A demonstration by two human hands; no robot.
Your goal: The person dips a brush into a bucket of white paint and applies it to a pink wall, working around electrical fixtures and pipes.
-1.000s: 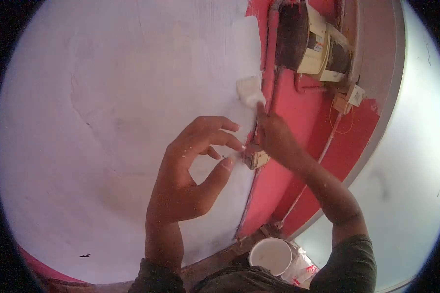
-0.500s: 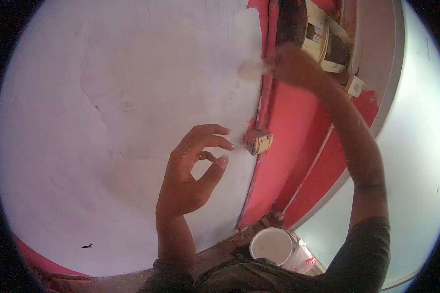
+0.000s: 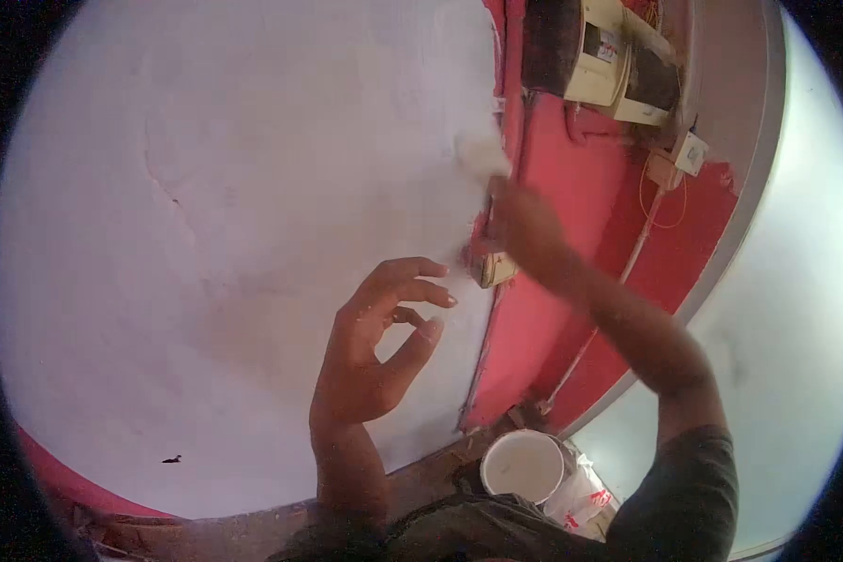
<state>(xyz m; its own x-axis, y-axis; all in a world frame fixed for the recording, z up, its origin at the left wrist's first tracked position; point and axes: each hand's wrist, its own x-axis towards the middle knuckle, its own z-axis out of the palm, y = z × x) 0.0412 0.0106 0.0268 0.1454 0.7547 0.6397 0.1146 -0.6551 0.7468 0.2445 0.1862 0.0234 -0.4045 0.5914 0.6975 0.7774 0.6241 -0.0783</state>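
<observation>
White wall (image 3: 253, 234) spread before you, a red wall (image 3: 581, 220) bordering its right side and a bucket (image 3: 523, 442) beyond its lower right corner. In front of the white wall, your left hand (image 3: 361, 356) hung with curled fingers apart from the thumb; at the wall's right edge, your right hand (image 3: 532, 229) had its fingers clamped on a blurred white brush (image 3: 483, 156).

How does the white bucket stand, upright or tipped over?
The white bucket looks upright: its round open mouth faces up, showing the inside.
</observation>
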